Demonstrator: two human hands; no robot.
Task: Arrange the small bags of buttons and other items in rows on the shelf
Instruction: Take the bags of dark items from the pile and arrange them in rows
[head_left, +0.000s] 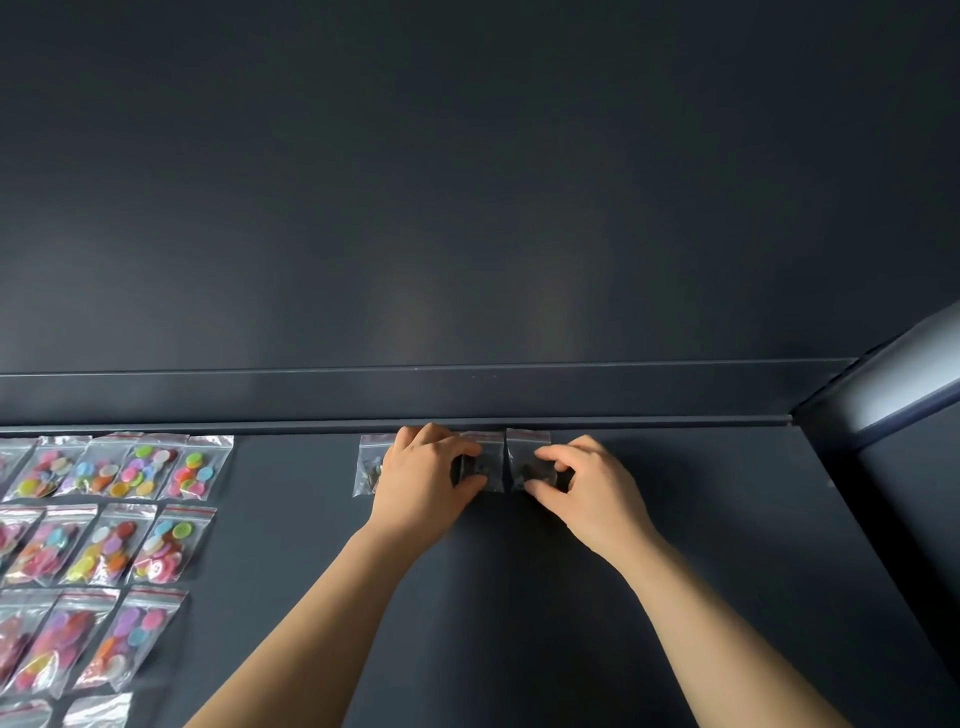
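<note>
Clear plastic bags of dark items lay along the back edge of the shelf. The left hand gripped the middle bag; the right hand pinched the end bag at its 3 o'clock. A third bag lay at 9 o'clock, with rows of coloured button bags farther that way.

Our left hand curls over the dark shelf, its thumb and fingertips pinching the middle bag of dark pieces. The left bag shows just beyond its outer edge, partly hidden by the knuckles. Just beside it, our right hand pinches the right bag between thumb and curled fingers; this bag nearly touches the middle one. Beyond both sets of fingertips runs the back ledge. Well to the left of our left hand lie rows of the coloured button bags.
</note>
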